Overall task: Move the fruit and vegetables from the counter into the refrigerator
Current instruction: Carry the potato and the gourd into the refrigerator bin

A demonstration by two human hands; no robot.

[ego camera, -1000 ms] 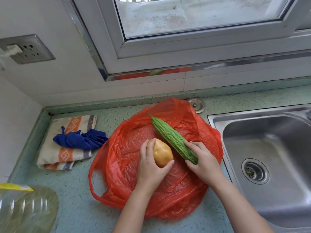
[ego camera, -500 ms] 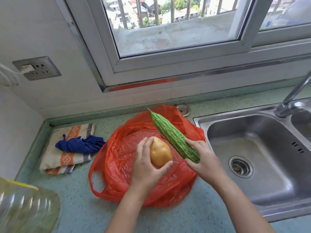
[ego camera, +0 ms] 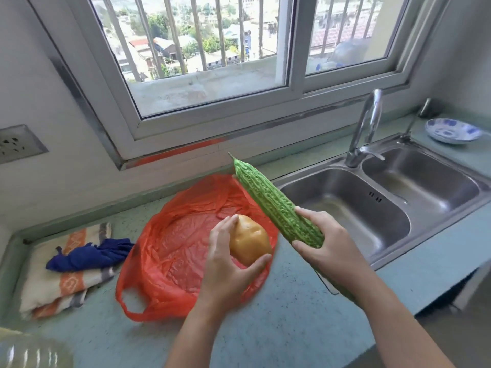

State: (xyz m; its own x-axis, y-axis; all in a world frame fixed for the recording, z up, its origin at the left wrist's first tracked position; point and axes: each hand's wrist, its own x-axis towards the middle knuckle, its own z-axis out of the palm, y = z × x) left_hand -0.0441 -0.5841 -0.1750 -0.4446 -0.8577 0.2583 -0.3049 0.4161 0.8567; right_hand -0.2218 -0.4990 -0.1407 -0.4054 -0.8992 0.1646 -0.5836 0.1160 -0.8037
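Observation:
My left hand grips a yellow-brown potato, held above the right side of a flattened red plastic bag on the counter. My right hand holds the lower end of a long, bumpy green bitter gourd. The gourd slants up and to the left, its pointed tip toward the window ledge. Both items are lifted off the bag. No refrigerator is in view.
A double steel sink with a tap lies to the right. A striped towel with a blue cloth lies left of the bag. A blue-and-white dish stands far right; a clear plastic bottle shows at bottom left.
Both hands have lifted the potato and the bitter gourd up off the red bag. The camera has tilted up, showing more of the window and the sink.

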